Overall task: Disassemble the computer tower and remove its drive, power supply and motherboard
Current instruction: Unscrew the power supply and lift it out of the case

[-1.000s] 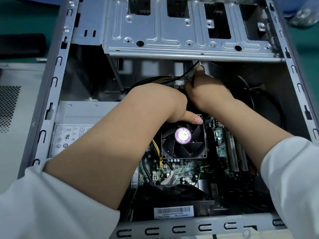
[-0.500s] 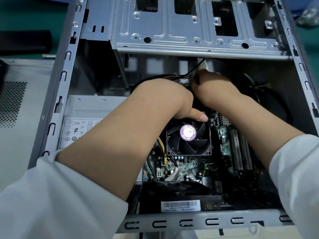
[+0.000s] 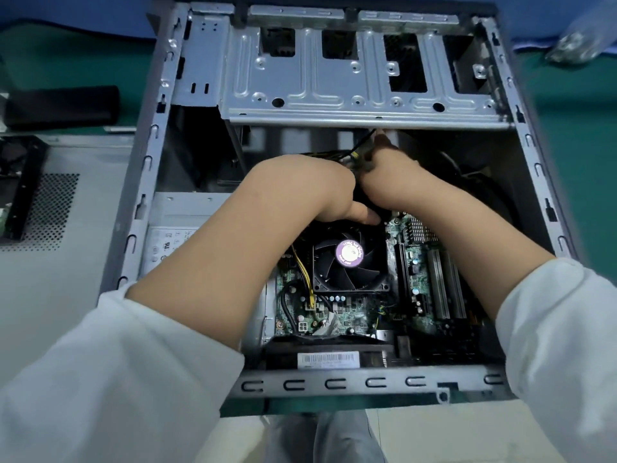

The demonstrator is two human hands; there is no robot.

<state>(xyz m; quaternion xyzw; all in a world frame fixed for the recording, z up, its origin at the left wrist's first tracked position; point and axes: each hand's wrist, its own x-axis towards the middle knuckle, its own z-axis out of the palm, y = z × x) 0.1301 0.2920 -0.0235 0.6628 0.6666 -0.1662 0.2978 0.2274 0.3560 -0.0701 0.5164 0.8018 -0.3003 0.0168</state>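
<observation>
I see the grey sheet-metal computer tower (image 3: 334, 195) lying open on the green desk (image 3: 584, 128), stamped drive cage (image 3: 350, 85) uppermost, green motherboard (image 3: 417, 282) inside with its round black fan (image 3: 350, 262). My right hand (image 3: 394, 172) grips bundled cables (image 3: 354, 155); my left hand (image 3: 320, 192) curls beside it, its grip hidden

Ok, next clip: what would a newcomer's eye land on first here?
Both bare forearms plunging into the open computer tower, the left hand and right hand meeting at a cable bundle mid-case. Just below them sits the black cooler fan with its purple label, on the green motherboard.
</observation>
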